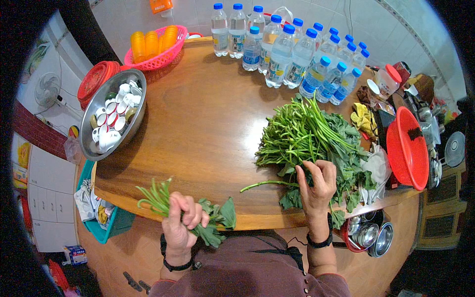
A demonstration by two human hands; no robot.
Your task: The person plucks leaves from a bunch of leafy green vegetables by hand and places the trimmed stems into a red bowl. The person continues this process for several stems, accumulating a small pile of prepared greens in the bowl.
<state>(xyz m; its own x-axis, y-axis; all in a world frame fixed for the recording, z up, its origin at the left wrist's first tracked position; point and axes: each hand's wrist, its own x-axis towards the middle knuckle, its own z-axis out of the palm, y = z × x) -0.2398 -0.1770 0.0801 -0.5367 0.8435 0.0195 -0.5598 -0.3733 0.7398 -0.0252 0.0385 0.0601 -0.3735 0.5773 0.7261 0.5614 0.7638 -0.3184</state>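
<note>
My left hand is closed around a small bunch of leafy green stems. The cut stem ends point up and left, and the leaves hang out on the right side of the fist, near the table's front edge. At the near side of a large heap of leafy greens, my right hand has its thumb and forefinger close together against the stems. Whether a stem is pinched between them is hard to see. One loose stem lies on the table, pointing left from beneath the right hand.
A steel basin of small cups sits at the left table edge, by a pink basket of orange cups. Several water bottles stand at the back. On the right are a yellow cloth and a tilted red basin.
</note>
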